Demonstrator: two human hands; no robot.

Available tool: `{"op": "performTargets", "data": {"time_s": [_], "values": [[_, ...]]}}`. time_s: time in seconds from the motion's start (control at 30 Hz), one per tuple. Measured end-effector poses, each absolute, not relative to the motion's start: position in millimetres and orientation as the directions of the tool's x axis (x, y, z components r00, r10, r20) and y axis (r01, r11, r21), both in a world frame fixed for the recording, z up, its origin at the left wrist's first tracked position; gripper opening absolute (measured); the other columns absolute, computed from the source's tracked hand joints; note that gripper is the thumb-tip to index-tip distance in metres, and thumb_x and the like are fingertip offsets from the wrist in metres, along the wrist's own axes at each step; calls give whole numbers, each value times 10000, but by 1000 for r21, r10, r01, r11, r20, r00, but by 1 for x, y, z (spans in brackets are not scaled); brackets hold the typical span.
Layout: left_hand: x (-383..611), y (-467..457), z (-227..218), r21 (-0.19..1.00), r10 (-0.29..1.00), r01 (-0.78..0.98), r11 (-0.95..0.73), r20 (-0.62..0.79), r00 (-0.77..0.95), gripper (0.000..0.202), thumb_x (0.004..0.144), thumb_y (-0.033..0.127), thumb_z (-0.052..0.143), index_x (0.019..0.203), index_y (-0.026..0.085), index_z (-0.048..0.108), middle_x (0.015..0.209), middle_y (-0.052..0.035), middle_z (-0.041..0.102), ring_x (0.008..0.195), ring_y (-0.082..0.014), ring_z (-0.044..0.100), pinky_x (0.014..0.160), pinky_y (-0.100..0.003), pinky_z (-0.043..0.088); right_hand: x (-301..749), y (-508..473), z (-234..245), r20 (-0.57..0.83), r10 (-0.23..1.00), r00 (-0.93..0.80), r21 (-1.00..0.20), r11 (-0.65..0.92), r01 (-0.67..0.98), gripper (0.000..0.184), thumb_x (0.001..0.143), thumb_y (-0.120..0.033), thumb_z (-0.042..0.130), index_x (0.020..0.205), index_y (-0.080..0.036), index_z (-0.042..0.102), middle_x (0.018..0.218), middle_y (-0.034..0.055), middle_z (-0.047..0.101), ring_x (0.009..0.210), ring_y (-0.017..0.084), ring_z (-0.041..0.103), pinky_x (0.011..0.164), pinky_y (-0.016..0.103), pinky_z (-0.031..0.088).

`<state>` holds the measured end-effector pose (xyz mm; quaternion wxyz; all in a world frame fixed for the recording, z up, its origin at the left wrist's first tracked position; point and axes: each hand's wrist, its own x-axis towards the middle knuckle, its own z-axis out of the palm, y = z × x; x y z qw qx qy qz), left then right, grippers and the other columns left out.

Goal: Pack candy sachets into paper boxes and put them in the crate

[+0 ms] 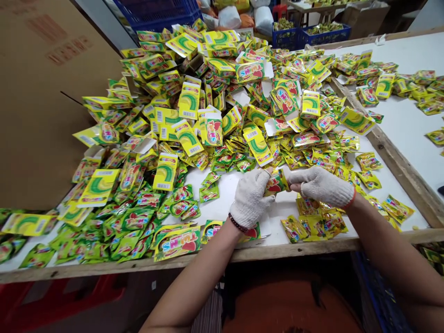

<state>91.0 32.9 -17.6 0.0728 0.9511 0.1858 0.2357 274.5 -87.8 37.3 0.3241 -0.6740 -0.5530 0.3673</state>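
Note:
A small yellow-and-green candy box [276, 181] with a watermelon print is held above the white table. My left hand [251, 196], in a white knit glove with fingertips bare, grips it around its left side. At the box's right end, my gloved right hand [321, 185] has its fingers closed against the end; whether a sachet is between them is hidden. Yellow sachets [314, 225] lie below my right hand. Flat cartons [178, 243] lie by the table edge to the left of my left wrist, and green sachets [128, 231] spread farther left.
A large heap of candy boxes [187, 99] covers the back of the table. Wooden strips [405, 171] edge and divide the white tabletop [412, 134]. A big cardboard carton [31, 115] stands at left. Blue crates [326, 36] and sacks are behind.

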Motion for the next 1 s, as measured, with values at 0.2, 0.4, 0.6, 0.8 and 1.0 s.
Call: {"op": "performTargets", "data": {"time_s": [0.2,0.4,0.6,0.8,1.0], "values": [[92,36,-21,183,326,270,-945,506,799,576,792,263,634,1335,111,517,1108,-154,654,999,-299,611,835,-415,508,270,-91,40,-180,980,85,-923,-198,331,265,819,-381,635,916,-152,726,563,-20,548,524,112,480,486,229,378],[90,36,-25,212,264,175,-961,527,808,564,809,276,609,1342,118,514,1073,-143,658,965,-283,617,814,-402,512,260,-88,35,-301,938,-169,-950,-279,142,531,839,-486,626,1217,-114,643,537,-35,554,449,108,538,417,192,390],[91,31,-19,327,465,338,-882,491,737,546,783,302,671,1287,135,545,1044,-113,629,965,-267,604,831,-382,507,262,-90,35,-208,977,48,-935,-213,283,345,865,-352,625,1118,-140,724,553,-17,597,473,97,553,473,193,448],[87,33,-22,247,386,297,-922,547,743,614,762,297,702,1328,143,520,1063,-128,622,984,-288,593,848,-410,493,256,-90,35,-284,952,-111,-950,-264,166,437,860,-386,617,1211,-136,692,483,-47,530,407,86,500,396,166,356],[90,32,-15,477,485,267,-837,422,767,617,737,343,754,1291,158,559,1100,-118,642,1020,-271,598,893,-408,493,254,-88,37,-294,953,-77,-936,-271,223,325,844,-287,601,1112,-145,717,479,-54,539,394,72,486,404,159,374]]}}
